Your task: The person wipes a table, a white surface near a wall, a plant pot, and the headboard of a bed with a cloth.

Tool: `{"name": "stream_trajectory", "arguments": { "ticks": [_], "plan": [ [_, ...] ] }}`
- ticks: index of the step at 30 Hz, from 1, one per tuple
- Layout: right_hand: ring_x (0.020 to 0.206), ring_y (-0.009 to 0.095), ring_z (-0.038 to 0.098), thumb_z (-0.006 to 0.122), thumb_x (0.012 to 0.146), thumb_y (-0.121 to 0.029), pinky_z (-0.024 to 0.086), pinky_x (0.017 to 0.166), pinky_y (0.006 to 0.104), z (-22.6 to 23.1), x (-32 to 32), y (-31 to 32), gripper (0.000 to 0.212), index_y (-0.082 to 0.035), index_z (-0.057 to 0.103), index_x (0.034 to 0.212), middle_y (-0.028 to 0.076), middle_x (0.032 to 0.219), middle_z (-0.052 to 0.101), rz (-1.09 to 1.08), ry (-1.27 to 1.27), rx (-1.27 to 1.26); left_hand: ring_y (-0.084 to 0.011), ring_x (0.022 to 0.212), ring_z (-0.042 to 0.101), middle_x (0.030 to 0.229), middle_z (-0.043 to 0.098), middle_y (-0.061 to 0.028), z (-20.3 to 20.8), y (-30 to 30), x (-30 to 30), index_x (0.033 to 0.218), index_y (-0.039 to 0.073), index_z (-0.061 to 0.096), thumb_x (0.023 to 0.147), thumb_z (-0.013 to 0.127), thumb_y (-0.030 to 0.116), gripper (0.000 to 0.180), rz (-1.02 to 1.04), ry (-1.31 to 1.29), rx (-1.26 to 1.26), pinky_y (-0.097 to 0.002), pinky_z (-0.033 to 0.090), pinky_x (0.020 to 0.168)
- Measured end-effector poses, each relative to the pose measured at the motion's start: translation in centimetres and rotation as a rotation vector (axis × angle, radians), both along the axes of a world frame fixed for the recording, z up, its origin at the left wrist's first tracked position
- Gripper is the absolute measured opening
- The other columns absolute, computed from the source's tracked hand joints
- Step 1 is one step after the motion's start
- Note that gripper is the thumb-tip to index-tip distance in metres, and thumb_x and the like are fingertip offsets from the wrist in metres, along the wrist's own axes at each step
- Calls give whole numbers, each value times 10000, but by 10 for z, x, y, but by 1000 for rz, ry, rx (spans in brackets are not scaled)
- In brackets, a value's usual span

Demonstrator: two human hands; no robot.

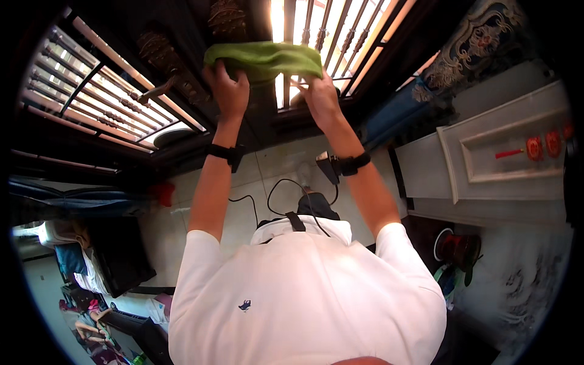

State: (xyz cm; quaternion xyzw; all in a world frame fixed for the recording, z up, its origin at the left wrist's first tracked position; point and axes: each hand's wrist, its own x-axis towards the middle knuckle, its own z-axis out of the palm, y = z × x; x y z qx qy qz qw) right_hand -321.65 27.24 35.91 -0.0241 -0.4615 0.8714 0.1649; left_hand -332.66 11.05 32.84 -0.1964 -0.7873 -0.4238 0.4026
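A green cloth [267, 59] is stretched sideways between my two raised hands, in front of a dark door. My left hand [230, 91] grips its left end, with the thumb side showing below the folded fabric. At the other end, my right hand [319, 97] holds the cloth's right edge; some fingers are hidden behind it. Each wrist wears a black strap with a small device, the right one [328, 165] trailing a cable.
Barred windows [109, 91] flank the dark door, which has an ornate handle [161, 90]. A patterned curtain [462, 42] hangs at the right beside a pale panelled door [505, 149] with red ornaments. A black cable [277, 182] loops above the tiled floor [261, 173].
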Motion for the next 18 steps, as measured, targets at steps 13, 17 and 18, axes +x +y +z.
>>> {"name": "stream_trajectory", "arguments": {
  "ticks": [13,17,18],
  "plan": [
    [925,360,576,646,881,-120,468,790,408,-53,-132,33,434,33,420,1218,211,1052,535,-320,319,926,-355,955,584,1084,547,-177,23,42,-20,1150,56,614,806,718,212,392,-40,12,-602,-431,490,812],
    [973,393,587,649,885,-204,477,824,421,-72,-133,34,473,59,435,1215,251,1091,548,-183,158,560,-384,1008,562,1114,551,-201,27,63,-22,1155,30,620,829,701,170,364,-72,-117,-596,-446,476,868],
    [1045,335,598,638,894,-174,483,861,385,-74,-133,38,475,61,432,1251,241,1131,572,-154,106,502,-387,1015,561,1127,548,-202,26,71,-23,1158,24,619,836,686,146,351,-120,-106,-572,-445,474,879]
  ]
}}
